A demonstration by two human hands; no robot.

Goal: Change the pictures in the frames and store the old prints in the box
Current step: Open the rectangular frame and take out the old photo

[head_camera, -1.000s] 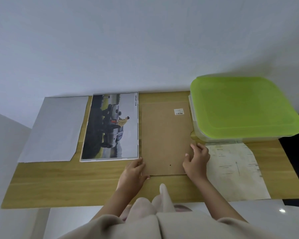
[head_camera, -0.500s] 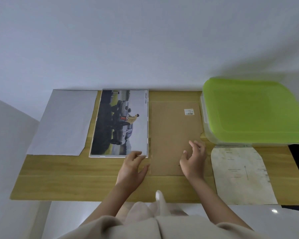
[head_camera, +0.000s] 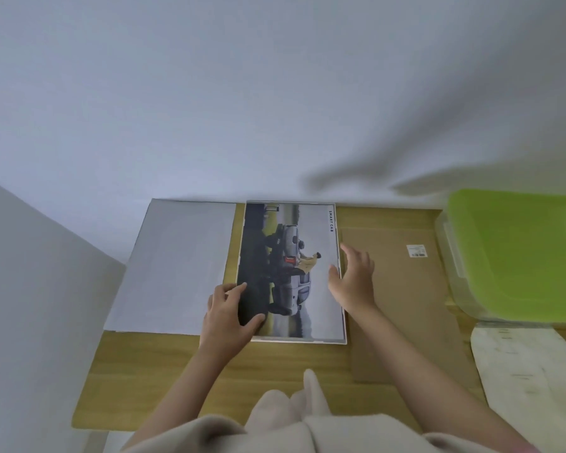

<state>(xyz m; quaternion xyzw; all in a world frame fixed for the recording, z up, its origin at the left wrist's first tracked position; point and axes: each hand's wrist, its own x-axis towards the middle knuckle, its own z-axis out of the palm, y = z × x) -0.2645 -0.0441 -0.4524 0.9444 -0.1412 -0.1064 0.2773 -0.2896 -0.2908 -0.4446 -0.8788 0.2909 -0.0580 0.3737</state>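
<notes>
Here, in the head view, the framed car print (head_camera: 291, 273) lies flat on the wooden counter (head_camera: 275, 364). The left hand (head_camera: 229, 308) grips the frame's near-left corner, thumb on the picture. The right hand (head_camera: 353, 282) hovers spread and empty at its right edge, over the brown backing board (head_camera: 402, 289). Right of the board sits the green-lidded box (head_camera: 520, 256); left of the frame, a white sheet (head_camera: 177, 266).

Lime-green box lid (head_camera: 523, 256), plain brown backing board (head_camera: 402, 289), pale-grey sheet (head_camera: 174, 266)

A frame (head_camera: 291, 273) lies mid-picture on the table (head_camera: 164, 380). A paper sheet (head_camera: 174, 266) lies left of it, a backing board (head_camera: 402, 302) right. A lidded box (head_camera: 517, 256) sits at the right edge.
</notes>
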